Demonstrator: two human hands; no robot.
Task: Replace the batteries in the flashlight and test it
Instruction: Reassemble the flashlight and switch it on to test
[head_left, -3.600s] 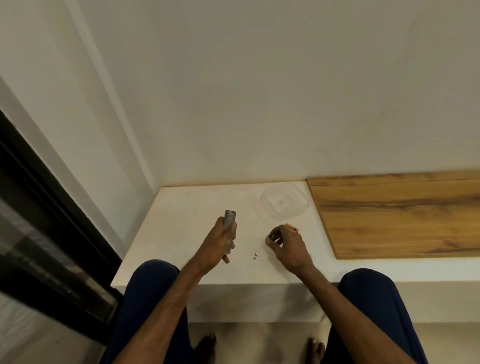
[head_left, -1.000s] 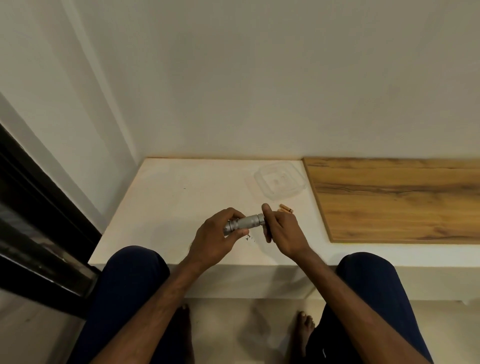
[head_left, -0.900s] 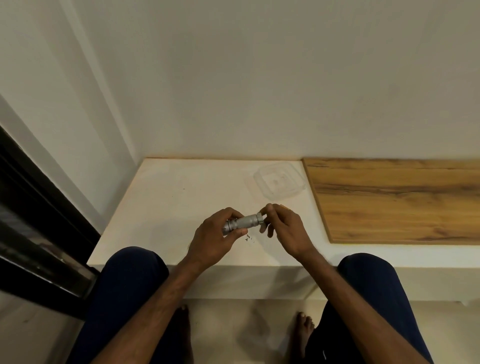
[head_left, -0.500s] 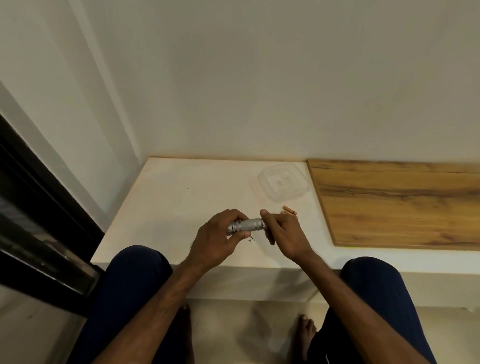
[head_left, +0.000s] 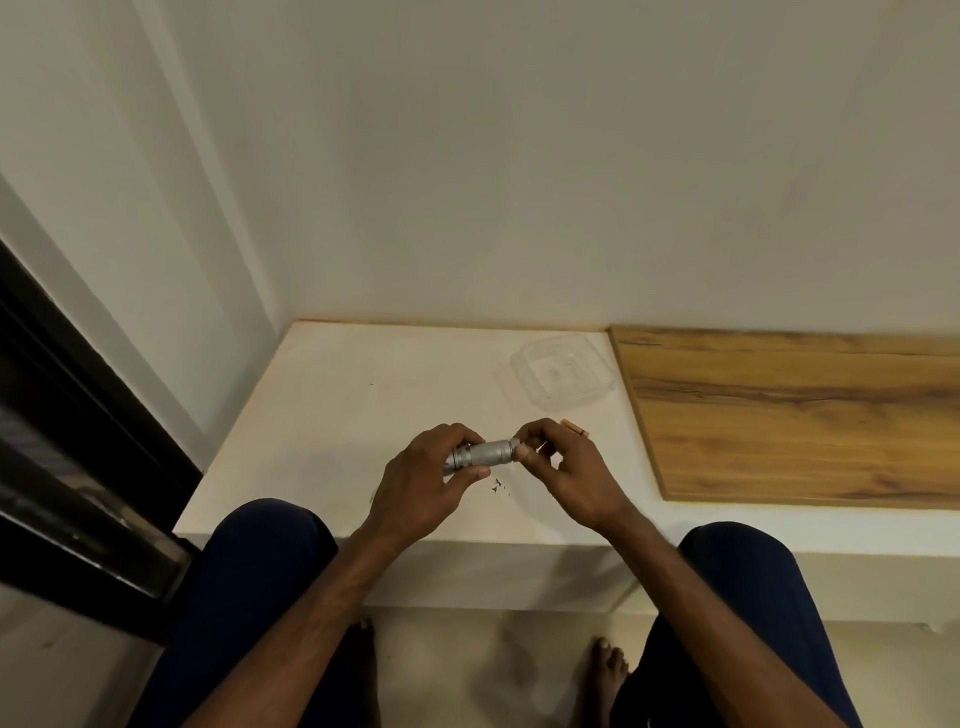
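Observation:
A small silver flashlight lies level between both hands, just above the white ledge. My left hand wraps its left end, thumb beneath the barrel. My right hand pinches the flashlight's right end with thumb and fingertips; the piece under those fingers is hidden. A copper-coloured battery lies on the ledge just behind my right hand, partly covered by the fingers.
A clear plastic container sits at the back of the ledge. A wooden board covers the ledge to the right. Tiny dark scraps lie under the hands. A dark frame stands left; my knees and feet are below.
The flashlight went from upright in my left hand to level between both hands. My right hand came off the ledge onto its right end and has shifted its fingers there.

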